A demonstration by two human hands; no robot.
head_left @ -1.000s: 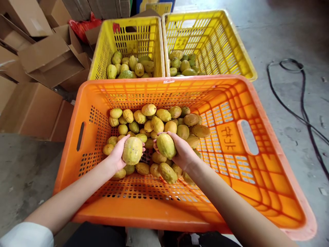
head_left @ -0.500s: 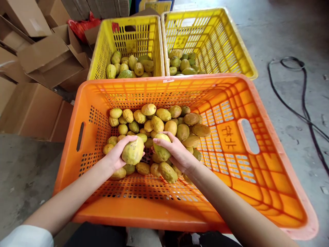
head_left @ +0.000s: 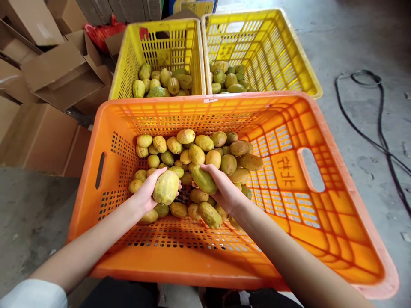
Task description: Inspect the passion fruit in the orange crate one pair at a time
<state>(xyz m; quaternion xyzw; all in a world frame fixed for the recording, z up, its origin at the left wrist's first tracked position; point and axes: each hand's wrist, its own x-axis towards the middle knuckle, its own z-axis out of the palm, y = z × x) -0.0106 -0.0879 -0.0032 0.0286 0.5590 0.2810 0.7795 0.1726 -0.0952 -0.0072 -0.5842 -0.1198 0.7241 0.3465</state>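
Note:
My left hand [head_left: 148, 193] is closed around a pale yellow oval fruit [head_left: 166, 188] with faint ridges and dark specks, like a small melon or papaya. In my right hand [head_left: 224, 188] is a greener oval fruit [head_left: 204, 179], gripped with the thumb on top and tilted down to the right. The two held fruits are side by side, apart from each other, above a heap of similar yellow and greenish-brown fruits [head_left: 197, 155]. That heap lies on the floor of a large orange plastic crate [head_left: 180, 261]. Fingers beneath both fruits are mostly hidden.
Behind the orange crate stand two yellow crates, the left one [head_left: 128, 60] and the right one [head_left: 272, 47], both with greenish fruits inside. Cardboard boxes [head_left: 54, 70] and a red plastic bag [head_left: 104, 34] are at the left. A black cable [head_left: 380, 115] lies on the floor at right.
The fruit in my right hand has been turned, so its greener, longer side now faces up. The left hand's fruit has rolled slightly and shifted a little to the right.

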